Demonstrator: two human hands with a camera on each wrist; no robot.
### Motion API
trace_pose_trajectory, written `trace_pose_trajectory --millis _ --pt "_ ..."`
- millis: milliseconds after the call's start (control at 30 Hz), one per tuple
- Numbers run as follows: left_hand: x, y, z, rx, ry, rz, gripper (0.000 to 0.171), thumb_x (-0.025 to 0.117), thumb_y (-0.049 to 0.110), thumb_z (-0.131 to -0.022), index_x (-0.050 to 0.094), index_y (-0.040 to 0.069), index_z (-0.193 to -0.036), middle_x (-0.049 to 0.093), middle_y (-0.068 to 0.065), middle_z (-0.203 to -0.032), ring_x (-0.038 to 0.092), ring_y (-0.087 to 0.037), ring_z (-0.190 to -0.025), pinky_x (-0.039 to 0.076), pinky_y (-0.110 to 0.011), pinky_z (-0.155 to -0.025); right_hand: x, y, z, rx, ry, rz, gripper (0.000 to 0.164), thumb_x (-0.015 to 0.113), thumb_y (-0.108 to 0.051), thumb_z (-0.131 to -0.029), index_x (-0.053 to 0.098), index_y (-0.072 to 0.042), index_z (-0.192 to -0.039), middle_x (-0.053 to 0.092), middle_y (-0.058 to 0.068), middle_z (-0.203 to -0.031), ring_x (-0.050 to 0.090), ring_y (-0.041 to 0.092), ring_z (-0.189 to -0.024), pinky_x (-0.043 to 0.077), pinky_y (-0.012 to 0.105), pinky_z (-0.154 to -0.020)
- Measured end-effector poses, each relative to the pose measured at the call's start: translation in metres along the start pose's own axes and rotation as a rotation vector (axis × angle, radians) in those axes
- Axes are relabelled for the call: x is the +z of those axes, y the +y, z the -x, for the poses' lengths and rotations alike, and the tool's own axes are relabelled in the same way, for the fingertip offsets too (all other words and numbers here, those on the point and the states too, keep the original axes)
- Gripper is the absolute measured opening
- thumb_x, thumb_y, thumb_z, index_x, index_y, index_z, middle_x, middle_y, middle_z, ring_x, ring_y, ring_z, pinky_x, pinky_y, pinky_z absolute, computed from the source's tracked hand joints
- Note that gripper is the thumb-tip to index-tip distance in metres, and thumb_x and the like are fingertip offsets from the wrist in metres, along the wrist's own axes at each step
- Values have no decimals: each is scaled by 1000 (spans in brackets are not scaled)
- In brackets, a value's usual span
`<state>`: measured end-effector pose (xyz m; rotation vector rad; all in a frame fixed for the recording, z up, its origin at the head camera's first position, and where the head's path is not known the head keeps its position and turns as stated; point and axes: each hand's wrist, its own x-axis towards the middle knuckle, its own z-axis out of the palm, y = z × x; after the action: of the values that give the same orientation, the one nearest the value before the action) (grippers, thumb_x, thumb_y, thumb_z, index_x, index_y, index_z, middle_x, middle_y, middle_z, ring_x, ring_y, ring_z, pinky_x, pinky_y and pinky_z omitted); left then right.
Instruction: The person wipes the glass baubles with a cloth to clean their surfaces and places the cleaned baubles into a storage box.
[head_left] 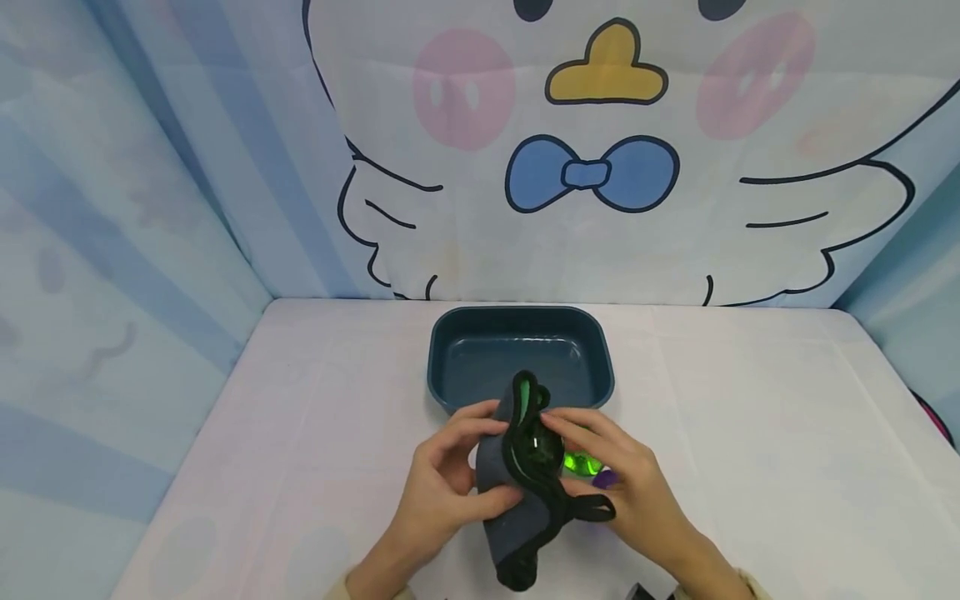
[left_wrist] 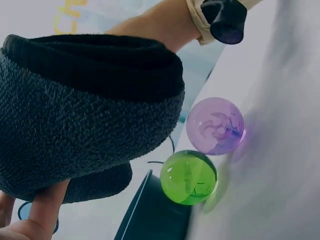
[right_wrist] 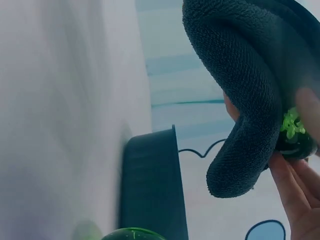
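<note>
My left hand (head_left: 438,483) grips a dark grey towel (head_left: 491,462) with black edging and a hanging loop, its thumb on the near face. The towel is folded and curved in the air over the table. My right hand (head_left: 637,487) holds a dark green see-through ball (head_left: 543,446) against the towel, fingers on top and thumb below. In the right wrist view this ball (right_wrist: 292,132) shows bright green shapes inside, partly covered by fingers. On the table behind the right hand lie a bright green clear ball (left_wrist: 189,177) and a purple clear ball (left_wrist: 215,126), close together.
A dark blue rectangular basin (head_left: 521,321) stands at the back middle of the table, just beyond the hands. White cloth covers the table (head_left: 750,417). Printed curtains (head_left: 585,242) hang behind and at both sides. A small black object (head_left: 640,592) shows at the bottom edge.
</note>
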<state>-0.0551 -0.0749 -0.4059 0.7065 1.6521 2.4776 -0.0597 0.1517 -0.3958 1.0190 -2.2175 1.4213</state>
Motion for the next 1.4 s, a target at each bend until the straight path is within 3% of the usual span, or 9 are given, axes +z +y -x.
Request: trace_pose_trajectory --millis 100,200,467,733,833,967,1200,1300,1400 --pt "0 2 1 8 -38 7 50 75 -8 -81 56 -7 -127 41 -20 -144 48 -29 -132 58 -39 -90 -1 -1 1 77 -20 -28 59 76 0 -82 57 -6 -138 63 8 -127 63 10 -109 56 22 -87" --pt "1 2 1 12 -42 21 52 75 -7 -81 56 -7 -129 41 -20 -145 48 -29 -132 57 -38 -90 -1 -2 2 119 -42 -32 61 74 2 -84 55 -9 -140 63 7 -127 62 10 -110 55 22 -89" --pt "3 -5 2 0 37 13 53 78 -5 -79 56 -5 -128 43 -20 -143 52 -27 -129 57 -39 -89 0 -4 -1 -7 29 19 45 73 -16 -89 63 -5 -131 59 10 -126 57 13 -118 47 17 -100" --pt "5 -3 3 -114 87 50 58 80 -5 -76 55 -1 -128 38 -17 -146 42 -29 -136 55 -40 -94 -3 -5 -1 -19 -61 42 48 63 -36 -94 61 -7 -133 57 10 -132 55 15 -124 46 18 -102" --pt "5 -3 3 -112 79 46 59 80 -5 -76 54 -2 -129 37 -18 -147 41 -30 -137 55 -39 -94 -2 -4 -2 -37 -43 61 44 62 -32 -95 62 -7 -132 59 11 -130 57 15 -122 46 18 -102" --pt "4 -3 2 -80 50 23 58 79 -7 -76 54 -3 -129 39 -19 -146 44 -29 -136 55 -39 -93 -2 -3 -1 -46 -20 2 43 67 -20 -93 61 -3 -133 60 12 -130 56 15 -124 48 18 -100" --pt "2 -5 2 6 -4 12 55 77 -8 -78 53 -8 -127 44 -20 -141 52 -28 -129 58 -40 -88 1 -2 2 54 -23 -98 54 72 0 -85 58 -3 -137 61 10 -128 60 11 -118 52 20 -94" --pt "2 -5 2 0 8 11 53 77 -7 -78 55 -5 -127 45 -18 -140 51 -28 -129 57 -39 -90 1 -1 3 73 -23 -69 57 74 2 -82 58 -5 -137 61 9 -126 59 10 -118 50 19 -97" --pt "1 -4 1 -9 22 12 53 77 -7 -78 57 -2 -126 45 -17 -141 49 -29 -131 56 -37 -93 2 0 1 22 -4 -37 54 75 -4 -84 59 -3 -135 61 9 -125 59 12 -117 50 18 -98"
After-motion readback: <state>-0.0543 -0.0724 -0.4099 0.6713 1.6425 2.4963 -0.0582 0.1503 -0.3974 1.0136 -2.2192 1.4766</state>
